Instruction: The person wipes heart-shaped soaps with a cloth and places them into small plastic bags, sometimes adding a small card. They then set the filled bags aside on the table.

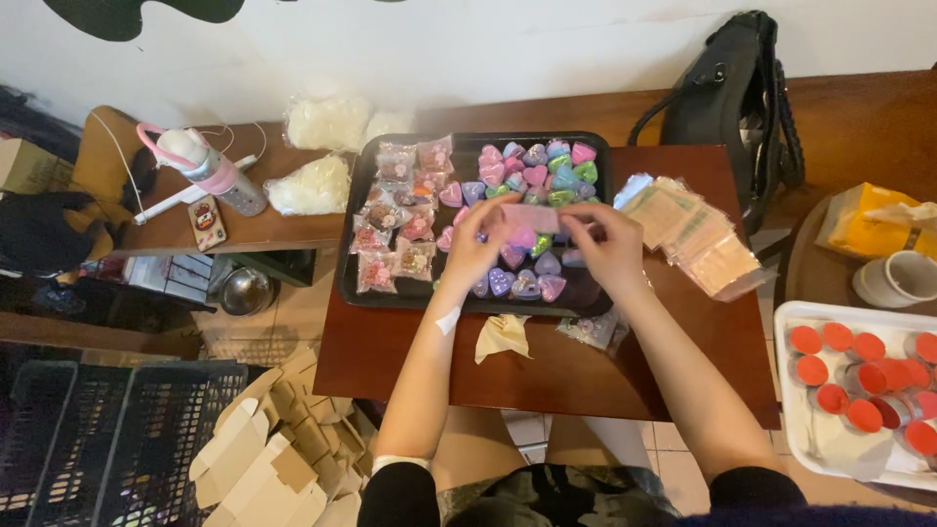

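Observation:
My left hand (476, 246) and my right hand (607, 246) meet over a black tray (348, 256) and together pinch a small clear plastic bag (532, 217) with something pink inside. Below them the tray holds several heart-shaped boxes (532, 166) in pink, purple, blue and green. On the tray's left side lie several filled, sealed clear bags (395, 217). A stack of empty clear bags (695, 234) lies just right of my right hand.
The tray sits on a small brown table (576, 371). Left: a bottle with a pink lid (210, 168), a phone (206, 222), white filling bags (310, 185). A black handbag (737, 98) stands behind, a white tray of orange-capped jars (859, 385) right, folded cardboard boxes (273, 459) on the floor.

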